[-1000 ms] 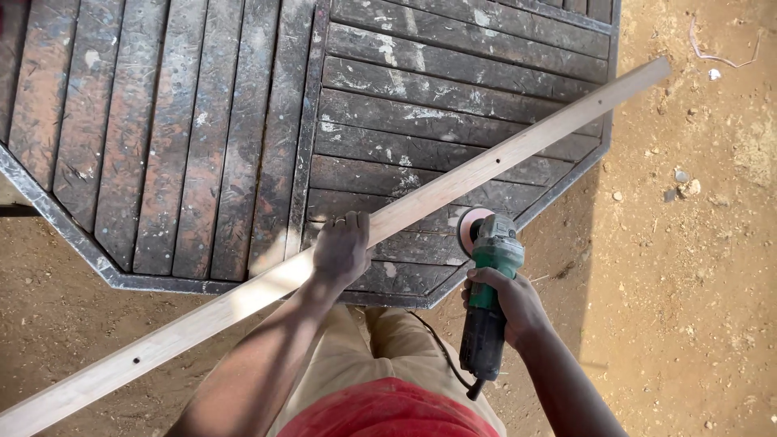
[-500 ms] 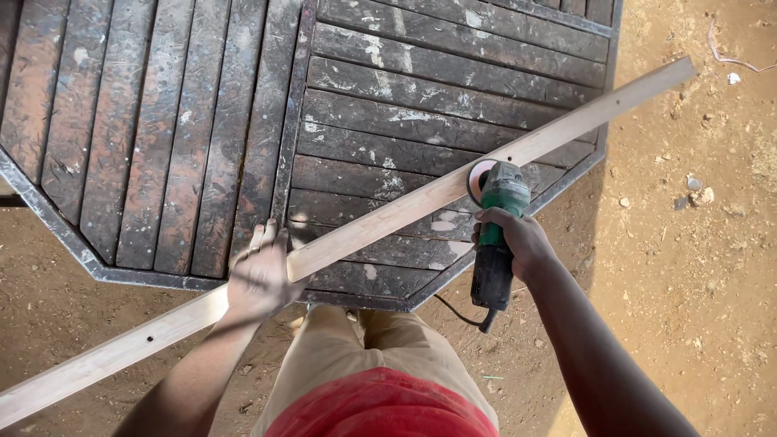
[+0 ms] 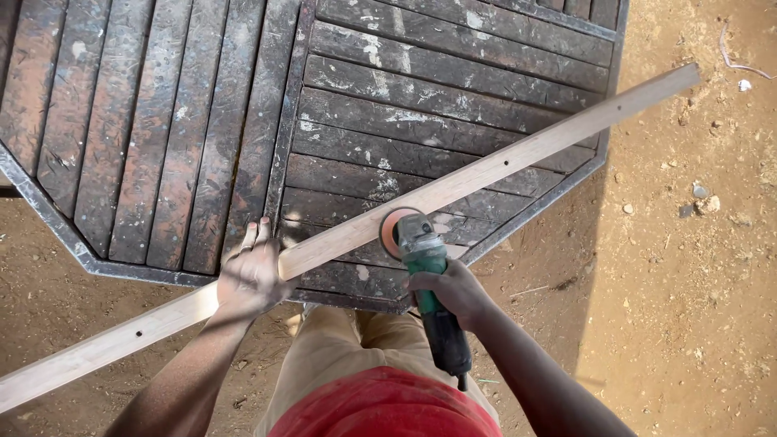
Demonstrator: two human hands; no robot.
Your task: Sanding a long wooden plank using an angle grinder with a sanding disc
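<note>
Bare reddish dirt, strewn with small stones, lies all around a dark slatted bench with a metal-edged, angled outline and paint-smeared boards. Across it, diagonally from lower left to upper right, rests a long pale wooden strip, both ends overhanging the bench's edges. The left hand is pressed flat over the strip near the bench's front edge, fingers spread, pinning it down rather than gripping around it. The right hand is clenched around the body of a green angle grinder, whose orange sanding disc touches the strip's near edge, just to the right of the left hand. Judging by the wood, sanding seems well underway but not finished: the strip looks clean and light along most of its length, yet the disc sits only about midway along it, and I cannot tell which stretches have been worked.
</note>
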